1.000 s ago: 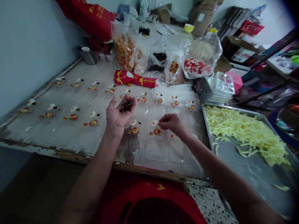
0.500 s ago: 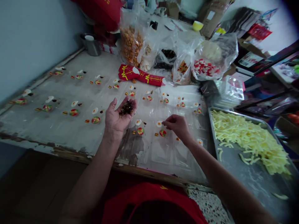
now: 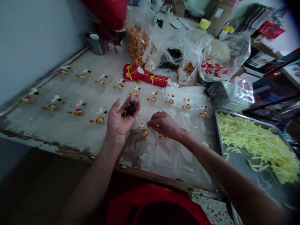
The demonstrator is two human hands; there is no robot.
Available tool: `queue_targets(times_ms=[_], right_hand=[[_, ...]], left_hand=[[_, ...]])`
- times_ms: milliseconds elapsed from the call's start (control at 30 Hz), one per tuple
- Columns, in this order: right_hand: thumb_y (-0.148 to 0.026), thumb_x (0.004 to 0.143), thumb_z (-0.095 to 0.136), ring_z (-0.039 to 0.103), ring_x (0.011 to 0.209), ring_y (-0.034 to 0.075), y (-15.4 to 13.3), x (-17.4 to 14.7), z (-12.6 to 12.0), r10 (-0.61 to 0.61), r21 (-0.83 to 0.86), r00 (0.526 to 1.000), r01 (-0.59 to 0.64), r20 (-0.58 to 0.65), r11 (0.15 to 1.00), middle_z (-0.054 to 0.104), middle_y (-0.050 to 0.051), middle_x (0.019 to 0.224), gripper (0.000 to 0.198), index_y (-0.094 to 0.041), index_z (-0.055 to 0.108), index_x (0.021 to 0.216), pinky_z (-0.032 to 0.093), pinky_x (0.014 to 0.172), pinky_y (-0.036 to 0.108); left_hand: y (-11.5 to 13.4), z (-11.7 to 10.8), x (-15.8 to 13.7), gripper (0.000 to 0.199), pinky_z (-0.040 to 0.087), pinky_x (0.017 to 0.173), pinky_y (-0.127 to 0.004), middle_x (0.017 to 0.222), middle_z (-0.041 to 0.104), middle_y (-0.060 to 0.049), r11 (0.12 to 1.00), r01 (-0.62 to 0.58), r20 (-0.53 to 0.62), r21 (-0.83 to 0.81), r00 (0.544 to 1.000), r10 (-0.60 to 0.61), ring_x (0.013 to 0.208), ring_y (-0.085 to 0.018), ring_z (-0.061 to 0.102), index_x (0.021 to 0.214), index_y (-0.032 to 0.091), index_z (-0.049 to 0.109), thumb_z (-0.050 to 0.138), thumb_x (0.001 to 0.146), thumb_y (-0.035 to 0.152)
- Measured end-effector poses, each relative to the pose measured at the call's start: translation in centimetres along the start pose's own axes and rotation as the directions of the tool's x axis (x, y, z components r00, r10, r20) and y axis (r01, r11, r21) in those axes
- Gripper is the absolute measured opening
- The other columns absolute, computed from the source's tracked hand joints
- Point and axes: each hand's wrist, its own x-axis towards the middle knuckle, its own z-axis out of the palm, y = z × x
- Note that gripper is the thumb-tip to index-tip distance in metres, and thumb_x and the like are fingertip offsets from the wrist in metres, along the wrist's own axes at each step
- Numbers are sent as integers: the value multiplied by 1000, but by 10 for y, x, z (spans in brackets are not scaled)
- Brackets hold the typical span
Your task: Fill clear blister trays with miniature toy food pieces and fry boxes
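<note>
My left hand (image 3: 122, 120) is palm up with fingers half curled, cradling a heap of small dark brown pieces (image 3: 129, 109). Just to its right, my right hand (image 3: 164, 125) points left over the table, thumb and fingers pinched together. A tiny dark piece shows at those fingertips, beside a miniature fried egg (image 3: 142, 124). Below that egg lie a small round colourful dish piece (image 3: 144, 132) and a tiny burger-like piece (image 3: 137, 134). Similar sets of miniatures stand in rows on clear plastic sheeting (image 3: 164, 151); my right hand covers part of one set.
A metal tray (image 3: 217, 137) holds pale yellow fry-like strips (image 3: 255, 140) on the right. Along the back stand bags of almond-like brown pieces (image 3: 136, 43) and red-and-white pieces (image 3: 213, 68). A red sleeve-like item (image 3: 145, 76) lies before them. A metal cup (image 3: 97, 47) stands at the left wall.
My right hand has moved left, from one miniature egg to the neighbouring one nearer my left hand. My left hand stays cupped under the dark pieces. The view has shifted slightly.
</note>
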Motion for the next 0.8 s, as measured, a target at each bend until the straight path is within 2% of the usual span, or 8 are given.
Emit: queue_targets(times_ms=[100,200,333,400,467,600,667,800], right_hand=[[-22,92,64,58,87,20,-2,2,2,23,-18,1000,-23,-8,1000,68,5,88,11,-20,74,95,37,79,33],[-17,86,66,59,83,18,-6,4,12,147,20,985,-146,-94,989,68,5,83,6,-18,73,86,38,76,31],[-18,76,75,55,62,13,-10,8,20,484,241,863,-443,-145,863,65,0,67,8,-17,68,72,36,60,26],[-26,75,80,53,56,11,-14,9,14,576,387,807,-494,-130,779,64,-2,64,14,-17,69,72,35,55,25],[-33,78,79,53,56,11,-21,9,3,559,494,813,-423,-162,759,64,-2,65,17,-18,72,81,37,54,25],[-23,91,65,59,71,12,-39,11,-18,355,440,881,-197,-314,876,70,3,89,17,-21,75,104,44,66,26],[-16,90,63,61,78,13,-43,11,-22,290,357,898,-165,-330,919,70,4,98,18,-20,76,102,46,70,26],[-10,86,63,61,80,15,-41,1,-26,258,264,915,-178,-311,948,69,4,92,18,-19,76,95,46,71,26]], left_hand=[[-1,-6,2,42,57,95,-42,109,70,-18,1000,15,-12,10,1000,-15,115,-29,65,122,9,64,50,96,38],[-5,-10,6,41,55,97,-43,108,71,-17,998,45,-11,33,999,-44,116,-28,64,122,10,65,50,96,38],[-11,-10,6,41,52,101,-44,112,71,-15,995,63,41,78,997,-66,120,-28,62,123,13,65,51,95,39],[-16,-9,5,42,51,103,-45,115,71,-14,993,70,67,100,995,-77,121,-27,61,123,14,65,51,95,41],[-22,-8,4,44,50,103,-44,115,71,-14,990,82,84,111,992,-91,120,-26,62,124,15,65,50,96,44],[-43,-3,3,52,51,101,-41,114,70,-15,984,133,122,114,982,-147,117,-26,63,127,12,63,46,97,51],[-53,0,4,55,50,101,-40,114,71,-16,980,163,133,118,975,-179,116,-26,64,129,11,62,44,97,51],[-69,7,3,57,50,102,-42,111,72,-17,974,191,126,120,971,-205,113,-27,65,131,10,61,43,97,53]])
